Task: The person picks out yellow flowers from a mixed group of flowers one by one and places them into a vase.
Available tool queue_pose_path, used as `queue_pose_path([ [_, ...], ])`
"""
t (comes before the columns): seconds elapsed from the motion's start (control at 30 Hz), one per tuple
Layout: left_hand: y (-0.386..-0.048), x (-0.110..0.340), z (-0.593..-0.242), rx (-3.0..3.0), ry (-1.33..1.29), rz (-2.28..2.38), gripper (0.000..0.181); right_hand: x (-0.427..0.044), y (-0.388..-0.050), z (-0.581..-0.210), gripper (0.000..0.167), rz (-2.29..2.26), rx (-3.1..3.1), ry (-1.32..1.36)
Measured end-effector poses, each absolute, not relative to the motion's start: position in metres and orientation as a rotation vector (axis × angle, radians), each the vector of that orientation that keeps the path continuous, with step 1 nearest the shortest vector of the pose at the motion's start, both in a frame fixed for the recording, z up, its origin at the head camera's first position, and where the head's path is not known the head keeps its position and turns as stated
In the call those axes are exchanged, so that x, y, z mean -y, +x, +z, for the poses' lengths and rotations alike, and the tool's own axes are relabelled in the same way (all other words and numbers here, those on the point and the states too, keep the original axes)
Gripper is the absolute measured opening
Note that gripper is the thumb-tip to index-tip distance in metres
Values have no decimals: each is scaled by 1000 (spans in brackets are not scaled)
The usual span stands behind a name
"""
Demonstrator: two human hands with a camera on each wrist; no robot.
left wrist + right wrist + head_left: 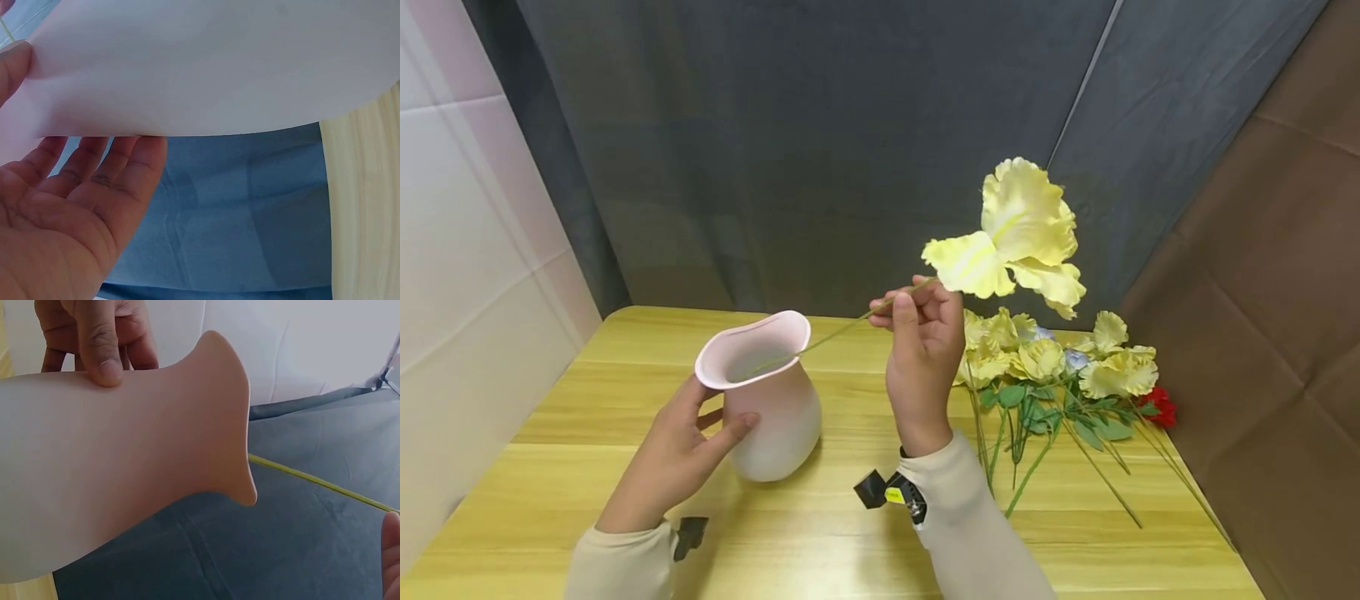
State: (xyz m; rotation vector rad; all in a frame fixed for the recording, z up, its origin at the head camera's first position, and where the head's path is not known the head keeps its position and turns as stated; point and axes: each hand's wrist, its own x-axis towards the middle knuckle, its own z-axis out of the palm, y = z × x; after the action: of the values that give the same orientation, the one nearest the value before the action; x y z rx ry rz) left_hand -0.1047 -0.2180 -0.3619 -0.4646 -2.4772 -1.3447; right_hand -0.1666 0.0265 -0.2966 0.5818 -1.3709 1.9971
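Note:
A pale pink-white vase [775,425] with a flared, wavy rim stands on the table, its mouth tipped slightly toward the left. My left hand [679,454] holds it by the neck and side, thumb in front and fingers behind; the left wrist view shows the fingertips against the vase wall [206,69]. With thumb and fingers my right hand [925,358] pinches the thin green stem of a large yellow artificial flower [1026,221]. The stem [319,481] slants down over the rim, its lower end inside the vase mouth. The bloom is above the right hand.
On the right of the wooden table [550,475] lie several more yellow artificial flowers [1120,371], with green leaves, bluish blooms and a red flower [1159,407]. A dark grey curtain [820,150] hangs behind; a brown cloth [1262,275] borders the right, a white one [467,217] the left.

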Motion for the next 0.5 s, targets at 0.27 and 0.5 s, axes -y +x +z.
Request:
queue_pose_path([
  [0.27,-105,217,-361,2468,-458,-1332,69,-16,-167,-293,21,2034,1491,551],
  [0.5,-105,218,-364,2459,-449,-1315,67,-6,-168,-302,25,2067,1633,536],
])
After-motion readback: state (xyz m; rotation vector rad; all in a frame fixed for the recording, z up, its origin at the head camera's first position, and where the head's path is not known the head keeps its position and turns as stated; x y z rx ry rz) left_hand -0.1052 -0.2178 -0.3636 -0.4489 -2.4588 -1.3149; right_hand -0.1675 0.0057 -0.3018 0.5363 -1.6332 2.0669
